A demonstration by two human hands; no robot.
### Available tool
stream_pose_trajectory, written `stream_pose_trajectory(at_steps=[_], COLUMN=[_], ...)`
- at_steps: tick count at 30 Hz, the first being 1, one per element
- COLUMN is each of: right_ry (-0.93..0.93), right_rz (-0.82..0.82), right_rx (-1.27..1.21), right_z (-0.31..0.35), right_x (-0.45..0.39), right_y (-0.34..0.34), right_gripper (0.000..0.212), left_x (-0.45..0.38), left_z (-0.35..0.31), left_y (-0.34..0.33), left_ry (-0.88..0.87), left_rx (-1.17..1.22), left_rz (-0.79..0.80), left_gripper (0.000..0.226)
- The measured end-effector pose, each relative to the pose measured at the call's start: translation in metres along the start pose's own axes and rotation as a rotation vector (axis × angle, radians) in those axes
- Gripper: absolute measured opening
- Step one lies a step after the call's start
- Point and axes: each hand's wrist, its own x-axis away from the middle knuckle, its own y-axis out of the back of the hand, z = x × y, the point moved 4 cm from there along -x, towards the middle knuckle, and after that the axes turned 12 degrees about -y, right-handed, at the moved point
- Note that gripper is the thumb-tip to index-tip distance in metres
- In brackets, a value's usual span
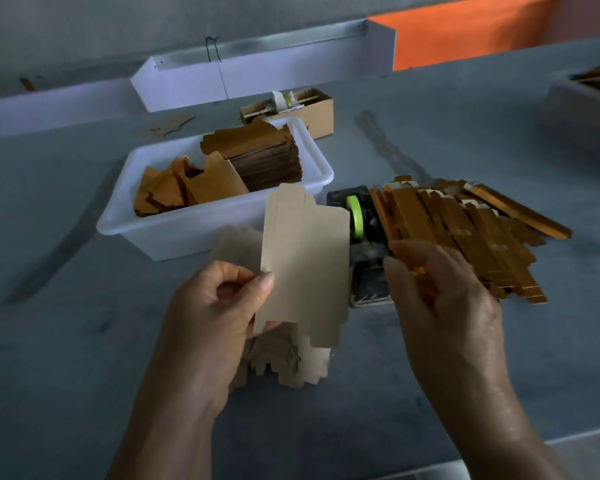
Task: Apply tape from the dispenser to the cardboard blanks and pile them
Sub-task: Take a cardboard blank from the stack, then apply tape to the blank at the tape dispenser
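Left hand (210, 306) comes up from the bottom edge, palm turned toward me, gripping a fanned bunch of pale cardboard blanks (278, 355); its thumb pins the front blank (303, 261) against the rest, and that one stands nearly upright, plain side facing me, notched top edge overlapping the tub behind it. Right hand (440, 289) comes in from the lower right, back of hand up, fingers curled and pinching something small and orange at the tips, which I can't make out clearly. It sits just beside the tape dispenser (364, 244), between the dispenser and the pile of folded blanks (465, 230). The dispenser is dark, on the grey table (84, 341), with a green tape roll (355, 216) upright in it. The pile, gold-brown strips, fans out to the right of the dispenser, touching it. Behind the left hand is a white tub (187, 230): loose gold blanks lying tilted in its left part, a neat dark stack of blanks (264, 154) in its right part. Behind the tub a small cardboard box (312, 112) holds another roll on a rod, contents blurry. Far right, a second white tub (575, 102) with brown pieces, cut by the edge.
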Motion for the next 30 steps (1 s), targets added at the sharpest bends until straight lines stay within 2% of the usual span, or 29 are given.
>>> stream_pose_trajectory(at_steps=[2, 4, 7, 9, 14, 16, 23, 30], right_ry=[-0.174, -0.328, -0.398, -0.417, -0.436, -0.448, -0.41, -0.221], right_rz=[0.206, 0.392, 0.476, 0.523, 0.558, 0.566, 0.53, 0.407], right_rx=[-0.274, -0.472, -0.563, -0.581, -0.564, -0.553, -0.483, -0.23], right_z=[0.001, -0.002, -0.008, -0.01, -0.017, -0.019, -0.018, -0.01], right_x=[0.002, 0.006, 0.012, 0.014, 0.013, 0.012, 0.012, 0.011], right_y=[-0.007, -0.019, -0.031, -0.034, -0.033, -0.032, -0.033, -0.025], right_gripper=[0.029, 0.026, 0.02, 0.018, 0.014, 0.014, 0.012, 0.009], left_x=[0.003, 0.008, 0.015, 0.018, 0.016, 0.016, 0.014, 0.014], left_z=[-0.001, 0.0, -0.002, -0.003, 0.004, 0.005, 0.011, 0.012], left_y=[-0.004, -0.01, -0.023, -0.03, -0.036, -0.036, -0.037, -0.041], left_ry=[0.007, 0.03, 0.051, 0.047, 0.061, 0.043, 0.011, -0.033], left_rx=[0.058, 0.117, 0.136, 0.085, 0.047, 0.052, 0.005, -0.018], left_rz=[0.033, 0.063, 0.123, 0.14, 0.108, 0.109, 0.102, 0.072], left_gripper=[0.01, 0.024, 0.049, 0.052, 0.016, 0.008, 0.004, 0.009])
